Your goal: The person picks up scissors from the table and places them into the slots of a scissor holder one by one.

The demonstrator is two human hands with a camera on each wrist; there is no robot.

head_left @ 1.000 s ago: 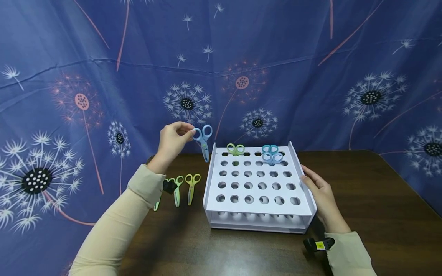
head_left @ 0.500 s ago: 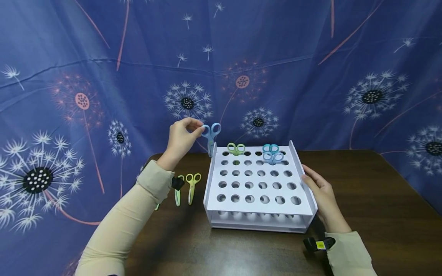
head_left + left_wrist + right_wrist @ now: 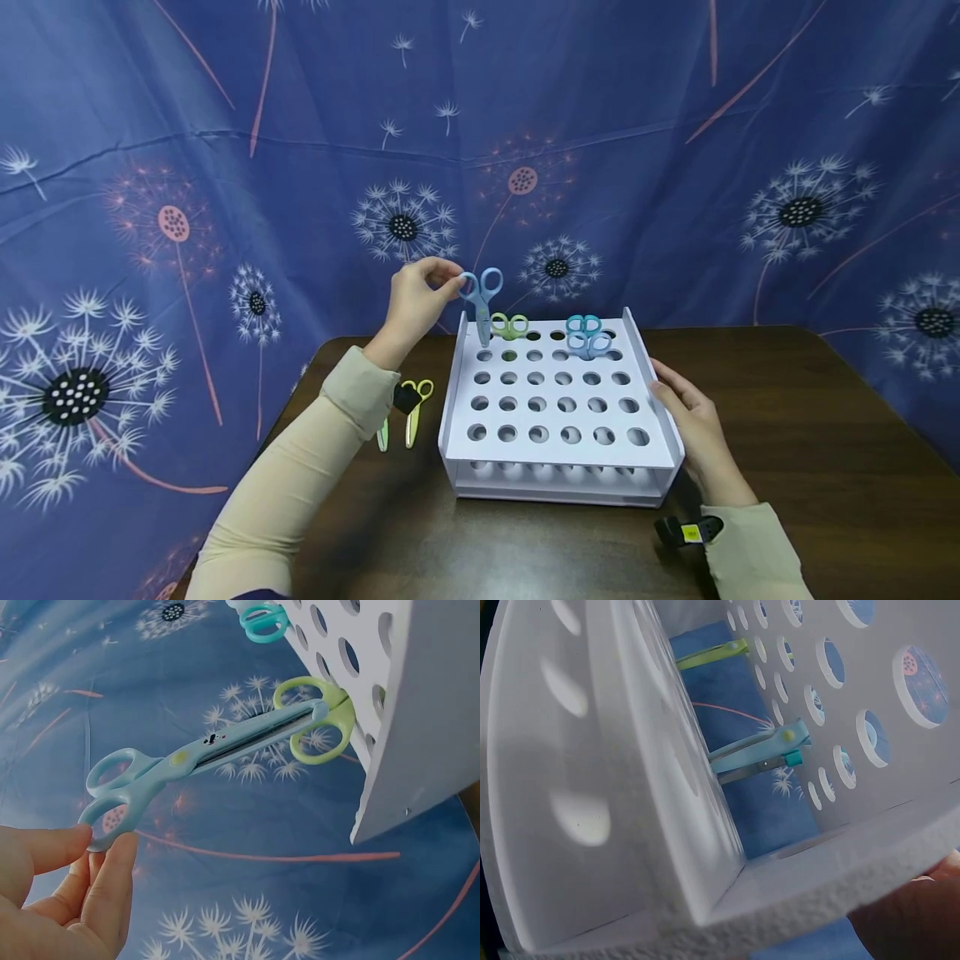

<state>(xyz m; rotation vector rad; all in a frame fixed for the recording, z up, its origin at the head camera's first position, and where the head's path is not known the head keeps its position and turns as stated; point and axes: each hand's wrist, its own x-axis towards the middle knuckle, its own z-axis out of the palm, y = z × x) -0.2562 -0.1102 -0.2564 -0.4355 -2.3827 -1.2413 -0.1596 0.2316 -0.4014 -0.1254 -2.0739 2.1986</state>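
My left hand [image 3: 422,302] pinches one handle loop of light blue scissors [image 3: 483,302]. They hang blades down over the back left corner of a white rack [image 3: 555,451] with rows of round holes. In the left wrist view their blade tip overlaps the lime green scissors [image 3: 341,724] standing in the rack; contact cannot be told. Teal scissors [image 3: 583,320] and another light blue pair [image 3: 589,344] stand in holes further right. My right hand [image 3: 697,421] holds the rack's right side wall, thumb near its top edge; some fingers are hidden.
Left of the rack, yellow scissors [image 3: 412,423] and green scissors [image 3: 383,437] lie on the dark wooden table [image 3: 810,467], the green pair partly covered by the left wrist camera. A blue dandelion-print cloth [image 3: 645,208] hangs behind.
My left hand has carried the light blue scissors rightward, from beside the rack to over its back left corner. The right hand stays at the rack's side wall.
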